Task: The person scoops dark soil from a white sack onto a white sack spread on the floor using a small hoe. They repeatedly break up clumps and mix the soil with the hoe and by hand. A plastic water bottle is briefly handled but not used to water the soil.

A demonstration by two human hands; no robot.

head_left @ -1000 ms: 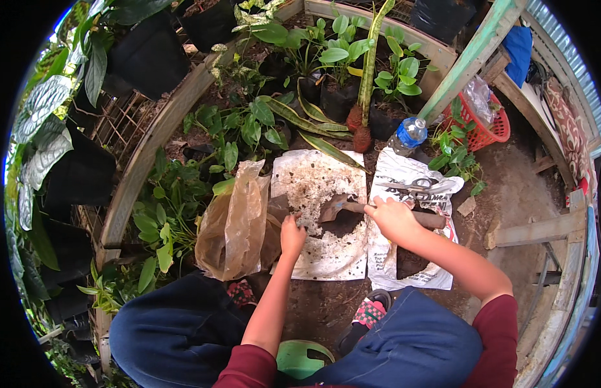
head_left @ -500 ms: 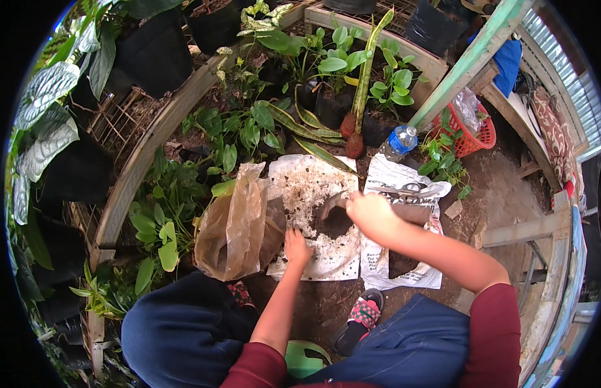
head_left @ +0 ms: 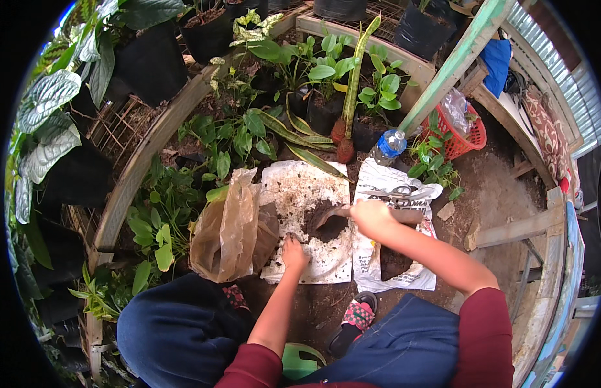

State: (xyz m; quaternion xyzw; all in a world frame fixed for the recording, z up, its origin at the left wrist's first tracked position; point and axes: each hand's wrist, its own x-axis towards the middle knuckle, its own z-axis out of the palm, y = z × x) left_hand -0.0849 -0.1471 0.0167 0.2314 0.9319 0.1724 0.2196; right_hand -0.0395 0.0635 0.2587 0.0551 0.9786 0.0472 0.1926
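Observation:
My right hand (head_left: 373,218) grips a trowel (head_left: 331,215) whose brownish blade tips into a small heap of dark soil (head_left: 318,226). The soil lies on a dirty white sack sheet (head_left: 284,187), spattered with crumbs of earth. My left hand (head_left: 294,253) rests on the same sheet, fingers apart and touching it near the soil, holding nothing. Left of it stands a cloudy brownish plastic bag (head_left: 232,226), its mouth loose. Under my right wrist lies a printed white sack (head_left: 371,258) with an opening showing dark soil inside.
A bottle with a blue label (head_left: 390,143) stands behind the printed sack. Snake plant cuttings (head_left: 353,84) with reddish root ends lie beyond the sheet. Leafy potted plants (head_left: 239,139) crowd the left and back. A red basket (head_left: 465,139) sits at right, near a green post (head_left: 459,61).
The trowel in my right hand has dipped lower into the soil heap. My left hand has stayed on the sheet, its fingers drawn in slightly. The whole view has shifted a little.

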